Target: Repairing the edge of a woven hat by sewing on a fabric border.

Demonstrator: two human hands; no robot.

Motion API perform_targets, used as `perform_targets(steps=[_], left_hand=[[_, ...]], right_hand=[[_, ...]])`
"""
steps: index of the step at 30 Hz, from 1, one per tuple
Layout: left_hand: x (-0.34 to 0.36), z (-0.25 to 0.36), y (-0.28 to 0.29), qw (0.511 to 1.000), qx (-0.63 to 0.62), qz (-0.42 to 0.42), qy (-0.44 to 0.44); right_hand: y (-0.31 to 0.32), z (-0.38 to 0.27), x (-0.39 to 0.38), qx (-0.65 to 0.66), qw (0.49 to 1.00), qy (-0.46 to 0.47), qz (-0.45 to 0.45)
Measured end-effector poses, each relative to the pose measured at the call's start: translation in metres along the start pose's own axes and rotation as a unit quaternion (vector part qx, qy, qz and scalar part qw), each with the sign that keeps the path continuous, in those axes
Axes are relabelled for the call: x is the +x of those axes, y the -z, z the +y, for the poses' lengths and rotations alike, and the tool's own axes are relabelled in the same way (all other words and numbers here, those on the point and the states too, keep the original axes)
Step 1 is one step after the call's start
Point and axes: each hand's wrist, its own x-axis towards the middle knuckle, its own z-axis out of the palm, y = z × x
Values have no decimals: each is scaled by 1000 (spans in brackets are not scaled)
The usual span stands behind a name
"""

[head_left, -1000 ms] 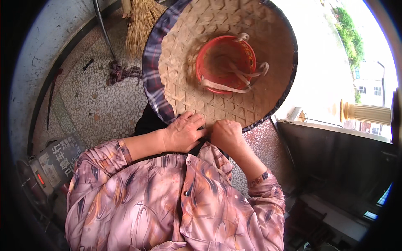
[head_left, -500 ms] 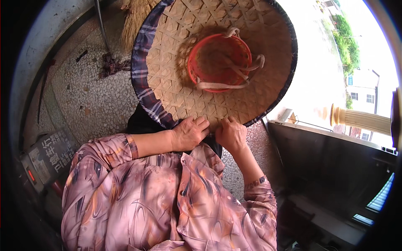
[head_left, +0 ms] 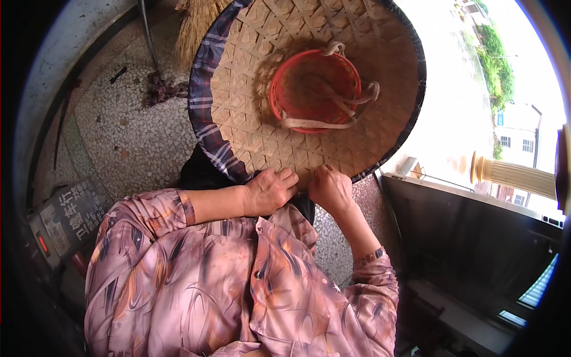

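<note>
A wide woven bamboo hat [head_left: 244, 89] faces me with its hollow inside up. Dark plaid cloth [head_left: 203, 98] binds its left edge and runs on to the near left rim; the right edge looks dark too. A red plastic headband ring [head_left: 277, 83] sits in the middle, with a pale cloth strap [head_left: 315, 124] lying across it. At the near rim, my left hand [head_left: 270, 190] is closed on the edge with its fingers curled. Just right of it, my right hand [head_left: 331, 187] pinches the same rim. Whatever lies under the fingertips is hidden.
A straw broom [head_left: 199, 30] and a thin dark rod [head_left: 147, 35] are at the far left on the speckled floor [head_left: 131, 137]. A grey box [head_left: 68, 211] lies at the left. A large dark panel [head_left: 470, 238] stands at the right, close to my right arm.
The hat has shifted very slightly right in the picture. Both hands keep their hold on its near rim, and my right forearm has moved a little outward.
</note>
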Motion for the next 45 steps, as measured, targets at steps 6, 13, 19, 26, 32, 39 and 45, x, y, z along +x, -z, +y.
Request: perform_targets(steps=[6, 13, 19, 26, 32, 39, 45], left_hand=[[0, 1, 1, 1000, 6, 14, -1], [1, 3, 0, 1000, 12, 26, -11], [0, 1, 0, 1000, -6, 5, 6], [-1, 0, -3, 1000, -30, 7, 3], [-1, 1, -2, 1000, -10, -20, 8], [-1, 2, -5, 997, -69, -18, 37], [1, 0, 2, 996, -67, -16, 53]], right_hand=[[6, 7, -2, 75, 997, 2, 25], [4, 14, 18, 55, 998, -36, -19], [10, 16, 14, 66, 998, 15, 17], [17, 17, 4, 331, 942, -41, -33], [29, -6, 44, 527, 829, -106, -153], [25, -32, 57, 579, 792, -80, -175], [42, 13, 11, 696, 709, -115, -8]])
